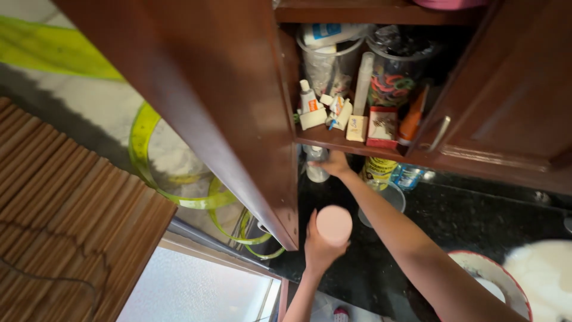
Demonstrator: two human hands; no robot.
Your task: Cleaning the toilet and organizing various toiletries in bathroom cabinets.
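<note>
Head camera view, looking up-ish into a glossy dark red-brown wooden cupboard [238,107] with its door swung wide open. The left hand [320,247], at about 6 o'clock in the frame, was holding a pale pink round-topped plastic container [333,225], fingers curled around its side, so pinching it firmly rather than spread. The right hand [337,164] was stretched up to dead centre, just under the shelf edge, touching a small clear bottle with a whitish base [316,170]. Its fingers looked wrapped on or against the bottle, but honestly I couldn't tell if the grip had fully closed.

My read: the step in hand was fetching or shuffling toiletries around the cupboard, with the pink container kept low near the black speckled stone desk [465,214]. The next move would probably call for a sure grip on that slick little bottle and a careful pull clear of the shelf lip.

Materials: the shelf was crammed with a tall see-through plastic tub [325,62], a slim white spray tube [363,80], a clear jar full of colourful hair bands [393,80], small cream and red cardboard boxes [382,126], and an orange tube [411,122]. At 4 o'clock sat a white bowl with a red rim [506,280], and at 9 o'clock a ribbed brown bamboo blind [59,209].
</note>
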